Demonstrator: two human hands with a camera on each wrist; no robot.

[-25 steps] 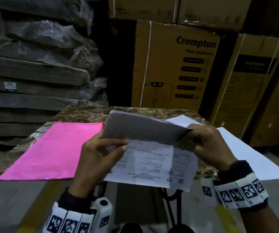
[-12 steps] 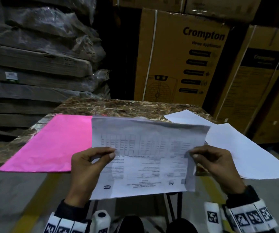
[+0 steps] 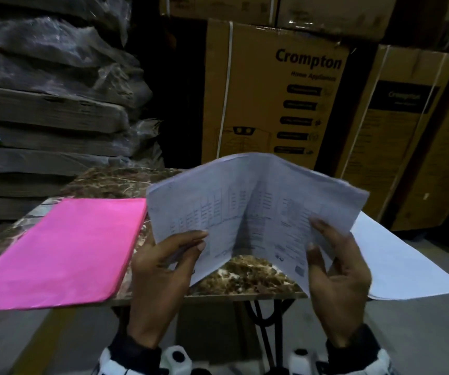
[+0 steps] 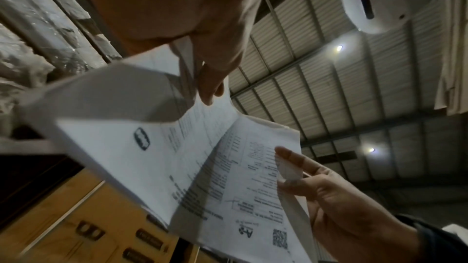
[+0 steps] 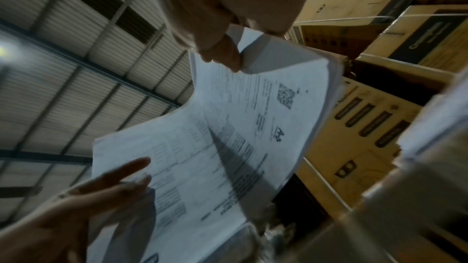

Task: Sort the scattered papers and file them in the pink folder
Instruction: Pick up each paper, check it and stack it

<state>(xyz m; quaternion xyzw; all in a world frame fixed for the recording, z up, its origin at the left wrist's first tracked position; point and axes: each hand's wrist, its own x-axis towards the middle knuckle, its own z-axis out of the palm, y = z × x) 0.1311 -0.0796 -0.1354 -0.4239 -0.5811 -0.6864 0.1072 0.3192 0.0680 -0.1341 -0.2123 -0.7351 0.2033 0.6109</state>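
I hold a printed paper sheaf above the near edge of the marble table. It bends along a vertical crease in the middle. My left hand pinches its lower left part, thumb on the printed face. My right hand pinches its lower right edge. The print and a QR code show in the left wrist view on the paper sheaf and in the right wrist view on the paper sheaf. The pink folder lies closed on the table's left side. More white sheets lie on the right, overhanging the edge.
Brown Crompton cartons stand stacked behind the table and to the right. Plastic-wrapped flat packs pile up at the left. The table's black metal legs show below its near edge, over a grey floor.
The folded sheaf was opened out flat, and now it is bent along a middle crease and lifted higher. My hands have moved to its lower corners.
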